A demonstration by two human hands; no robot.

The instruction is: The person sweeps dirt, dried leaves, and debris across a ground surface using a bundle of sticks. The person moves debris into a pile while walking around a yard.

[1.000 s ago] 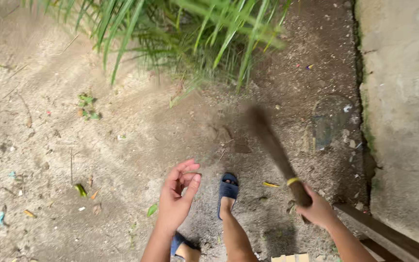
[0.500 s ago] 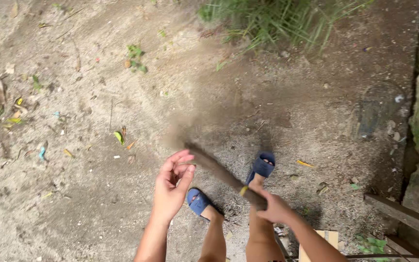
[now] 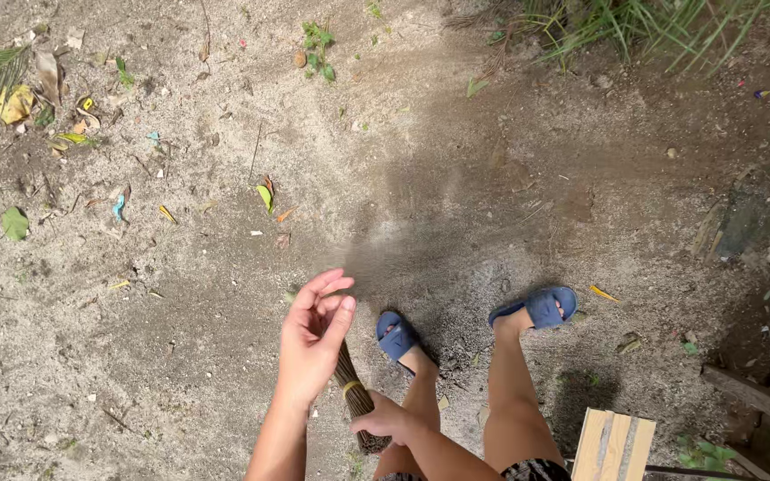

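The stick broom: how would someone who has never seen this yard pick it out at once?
Start at the person's two blue sandals on the sandy ground, then look just left of the nearer one. There the right hand grips a dark brown bundle of thin sticks, the broom, partly behind the open left hand. A yellow band round the bundle sets it apart from the loose twigs and leaves.

An outdoor yard — sandy ground [image 3: 180, 356], fallen leaves [image 3: 20, 102], grass [image 3: 652, 22].
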